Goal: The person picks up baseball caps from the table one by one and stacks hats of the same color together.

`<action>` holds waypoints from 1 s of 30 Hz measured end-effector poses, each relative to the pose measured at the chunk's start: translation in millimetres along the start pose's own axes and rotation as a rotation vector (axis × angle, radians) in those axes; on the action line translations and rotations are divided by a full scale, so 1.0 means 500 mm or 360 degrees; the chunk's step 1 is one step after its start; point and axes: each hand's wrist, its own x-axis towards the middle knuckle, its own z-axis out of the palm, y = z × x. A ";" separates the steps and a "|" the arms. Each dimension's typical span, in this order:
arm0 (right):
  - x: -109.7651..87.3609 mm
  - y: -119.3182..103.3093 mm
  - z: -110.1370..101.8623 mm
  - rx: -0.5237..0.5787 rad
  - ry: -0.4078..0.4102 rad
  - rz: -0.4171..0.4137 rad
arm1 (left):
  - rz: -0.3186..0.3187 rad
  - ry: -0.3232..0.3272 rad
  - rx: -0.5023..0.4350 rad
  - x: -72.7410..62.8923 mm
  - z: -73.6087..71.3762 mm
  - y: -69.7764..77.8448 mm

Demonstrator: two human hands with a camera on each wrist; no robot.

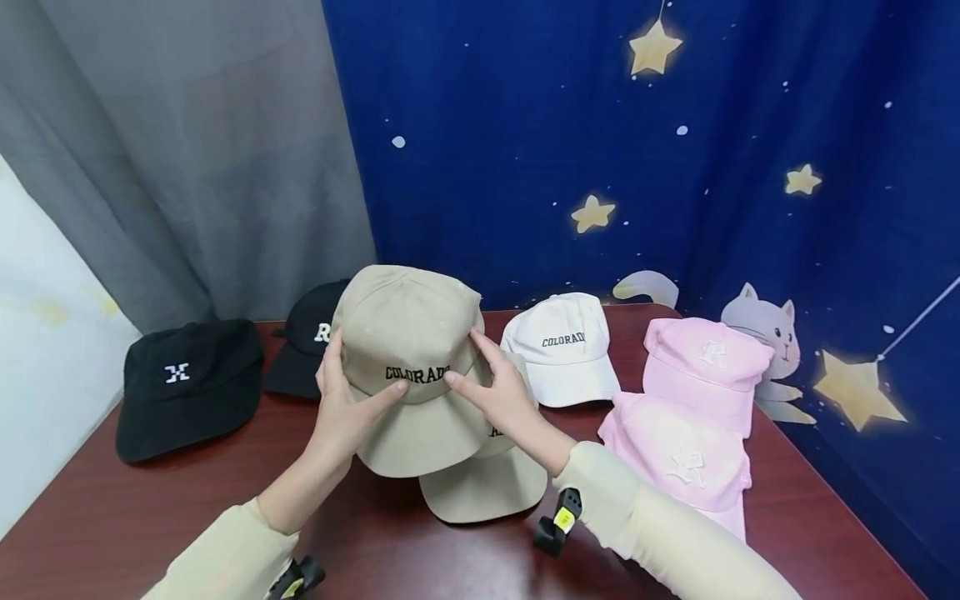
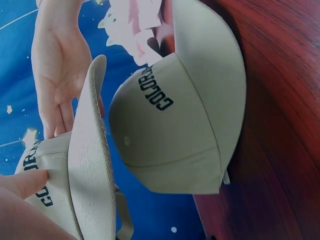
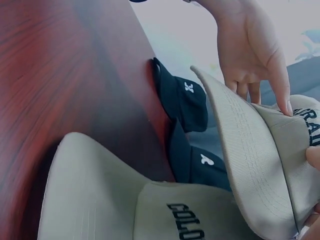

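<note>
The left hand and right hand grip a beige cap between fingers and thumbs, near another cap on the table.

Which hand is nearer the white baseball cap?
Right. The right hand is just front-left of the white baseball cap; the left hand is farther left, across the held beige cap.

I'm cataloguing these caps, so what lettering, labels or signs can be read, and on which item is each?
"COLORAD": held beige cap, last letter partly hidden.
"COLOR": lower beige cap, rest unclear.
"COLORAD": white cap, ending hard to make out.
"R": black cap behind.
Not clearly readable: emblems on the leftmost black cap, rear pink cap and front pink cap.
Too small: yellow wrist labels.
</note>
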 end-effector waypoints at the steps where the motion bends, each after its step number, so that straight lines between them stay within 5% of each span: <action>1: -0.001 0.002 -0.003 -0.0007 0.0003 0.0002 | 0.0003 -0.0002 -0.0008 0.002 0.004 0.000; 21: -0.025 0.035 -0.058 0.0008 0.0086 0.0075 | -0.0026 -0.0065 -0.0050 0.015 0.083 -0.011; 30: -0.054 -0.024 -0.081 0.0048 0.0097 0.0130 | 0.0010 -0.0086 -0.0056 0.017 0.105 -0.017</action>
